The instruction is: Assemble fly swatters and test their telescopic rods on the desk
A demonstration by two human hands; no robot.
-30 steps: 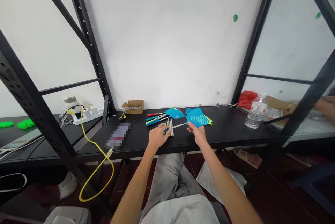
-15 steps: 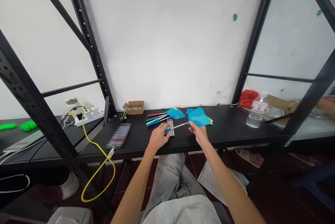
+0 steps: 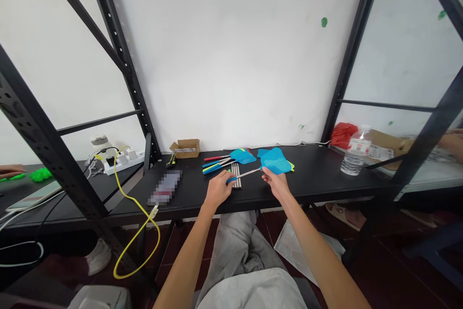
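Note:
A fly swatter (image 3: 274,160) with a blue perforated head and a thin metal rod is held level between both hands. My left hand (image 3: 219,189) is closed round its blue handle. Close under the head, my right hand (image 3: 275,184) pinches the rod's far end. Below the rod lie several loose metal rods (image 3: 237,182) side by side. Behind my left hand is a pile of swatters (image 3: 243,155) with red, blue and yellow-green handles. More swatter heads (image 3: 292,167), one yellow-green, lie partly hidden under the blue one.
A small open cardboard box (image 3: 188,149) and a yellow-black cutter (image 3: 171,161) stand at the back left. Nearer is a blurred phone (image 3: 166,187) on a yellow cable (image 3: 157,234). A water bottle (image 3: 356,152) stands right. Another person's hand (image 3: 12,170) shows far left.
Both my hands keep their hold on the swatter, almost unmoved. At the far left, another person's hand has come into view over the green pieces.

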